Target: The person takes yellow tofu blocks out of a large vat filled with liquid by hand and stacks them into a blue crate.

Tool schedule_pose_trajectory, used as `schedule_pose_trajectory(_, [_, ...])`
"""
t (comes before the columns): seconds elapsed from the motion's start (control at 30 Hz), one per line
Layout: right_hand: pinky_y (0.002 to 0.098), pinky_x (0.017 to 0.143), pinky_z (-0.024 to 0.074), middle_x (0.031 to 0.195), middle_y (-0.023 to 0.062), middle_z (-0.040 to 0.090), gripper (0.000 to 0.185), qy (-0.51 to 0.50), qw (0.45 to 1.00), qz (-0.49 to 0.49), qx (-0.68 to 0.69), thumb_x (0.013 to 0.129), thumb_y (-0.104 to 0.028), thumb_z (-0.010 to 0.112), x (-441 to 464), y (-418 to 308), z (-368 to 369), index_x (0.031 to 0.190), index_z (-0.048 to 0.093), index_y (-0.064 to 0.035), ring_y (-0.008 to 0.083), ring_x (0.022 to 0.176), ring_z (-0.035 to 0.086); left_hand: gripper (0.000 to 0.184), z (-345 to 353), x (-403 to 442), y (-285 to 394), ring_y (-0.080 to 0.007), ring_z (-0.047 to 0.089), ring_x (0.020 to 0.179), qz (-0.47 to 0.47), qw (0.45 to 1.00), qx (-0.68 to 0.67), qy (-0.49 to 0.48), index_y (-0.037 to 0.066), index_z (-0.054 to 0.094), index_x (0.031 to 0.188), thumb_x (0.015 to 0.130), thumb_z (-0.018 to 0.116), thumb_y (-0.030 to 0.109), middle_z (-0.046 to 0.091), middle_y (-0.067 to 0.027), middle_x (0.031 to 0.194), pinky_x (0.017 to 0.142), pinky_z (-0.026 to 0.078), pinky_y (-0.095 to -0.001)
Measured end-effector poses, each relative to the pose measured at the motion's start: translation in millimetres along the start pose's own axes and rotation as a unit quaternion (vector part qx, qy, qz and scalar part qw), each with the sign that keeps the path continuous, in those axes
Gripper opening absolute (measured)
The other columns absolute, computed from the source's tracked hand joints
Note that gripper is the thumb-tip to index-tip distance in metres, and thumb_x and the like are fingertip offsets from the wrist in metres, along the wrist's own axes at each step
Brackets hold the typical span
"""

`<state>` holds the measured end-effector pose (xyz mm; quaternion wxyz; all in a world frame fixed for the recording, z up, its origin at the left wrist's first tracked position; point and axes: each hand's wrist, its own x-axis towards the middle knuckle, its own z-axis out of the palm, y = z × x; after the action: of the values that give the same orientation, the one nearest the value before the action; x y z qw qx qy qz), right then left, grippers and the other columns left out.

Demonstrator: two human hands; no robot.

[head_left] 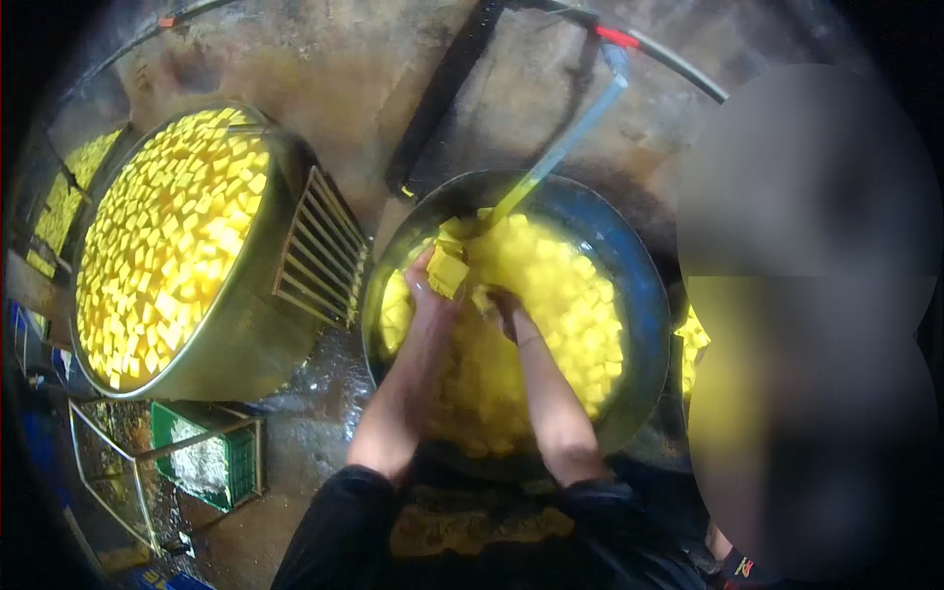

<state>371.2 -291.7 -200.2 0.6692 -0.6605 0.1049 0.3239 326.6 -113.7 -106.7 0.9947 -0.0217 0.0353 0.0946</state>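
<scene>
My left hand point(421, 277) is closed around a small stack of yellow blocks point(448, 273), soft-looking and square-cut, lifted above the liquid. Beside it, lower over the cloudy yellow liquid, my right hand point(503, 313) has its fingers curled inward on a yellow block point(481, 298), only partly visible. Both hands are over a large round dark vat point(644, 295). Many more yellow blocks point(580, 315) crowd the liquid along its right side, and some sit at the left edge.
A blue hose point(580, 123) runs down into the vat from a pipe point(678, 69). At left stands a big metal tub point(236, 324) full of yellow blocks, with a slatted rack point(320, 246) against it. A green crate point(241, 472) is below. The right side is blurred.
</scene>
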Motion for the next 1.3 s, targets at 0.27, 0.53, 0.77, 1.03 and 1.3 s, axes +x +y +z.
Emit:
schedule_pose_trajectory(0.27, [0.0258, 0.059, 0.0441, 0.089, 0.0047, 0.065, 0.030, 0.054, 0.950, -0.244, -0.186, 0.081, -0.007, 0.068, -240, -130, 18, 0.110, 0.061, -0.0031, 0.0152, 0.071, 0.058, 0.029, 9, -30, -85, -0.0247, 0.059, 0.083, -0.149, 0.983, 0.100, 0.036, 0.001, 0.057, 0.099, 0.088, 0.039, 0.021, 0.060, -0.0121, 0.092, 0.077, 0.050, -0.0361])
schedule_pose_trajectory(0.53, [0.0504, 0.108, 0.0256, 0.141, 0.0233, 0.029, 0.094, 0.263, 0.751, -0.329, -0.509, 0.057, -0.037, 0.084, -339, -104, -67, 0.136, 0.039, -0.0130, 0.0418, 0.131, 0.028, 0.038, 55, -123, -213, -0.0210, 0.061, 0.086, -0.408, 0.894, 0.180, -0.044, 0.005, 0.054, 0.113, 0.089, 0.040, 0.031, 0.061, -0.0085, 0.099, 0.074, 0.051, -0.0329])
schedule_pose_trajectory(0.77, [0.0372, 0.097, 0.0403, 0.124, 0.0152, 0.047, 0.061, 0.282, 0.889, -0.262, -0.248, 0.064, -0.031, 0.079, -498, 12, -142, 0.116, 0.056, -0.0075, 0.0296, 0.116, 0.047, 0.075, 94, -301, -299, -0.0139, 0.060, 0.082, -0.640, 0.725, 0.249, -0.055, 0.009, 0.056, 0.103, 0.086, 0.022, 0.074, 0.059, -0.0058, 0.090, 0.072, 0.052, -0.0297])
schedule_pose_trajectory(1.03, [0.0384, 0.092, 0.0462, 0.123, 0.0092, 0.053, 0.046, 0.410, 0.772, -0.028, 0.486, 0.091, -0.028, 0.052, -559, 367, -106, 0.131, 0.043, -0.0068, 0.0242, 0.110, 0.053, 0.081, -69, -437, -345, -0.0231, 0.024, 0.136, -0.703, 0.509, 0.496, 0.027, 0.000, 0.022, 0.143, 0.091, 0.042, 0.059, 0.021, -0.0137, 0.151, 0.112, 0.014, -0.0375])
schedule_pose_trajectory(1.3, [0.0365, 0.089, 0.0455, 0.119, 0.0134, 0.057, 0.047, 0.392, 0.832, 0.393, -0.030, 0.092, -0.035, 0.051, -490, 556, -75, 0.128, 0.049, -0.0040, 0.0273, 0.105, 0.057, 0.058, -43, -374, -340, -0.0265, 0.052, 0.115, -0.646, 0.546, 0.528, -0.078, 0.004, 0.037, 0.135, 0.093, 0.046, 0.042, 0.049, -0.0145, 0.131, 0.095, 0.042, -0.0403])
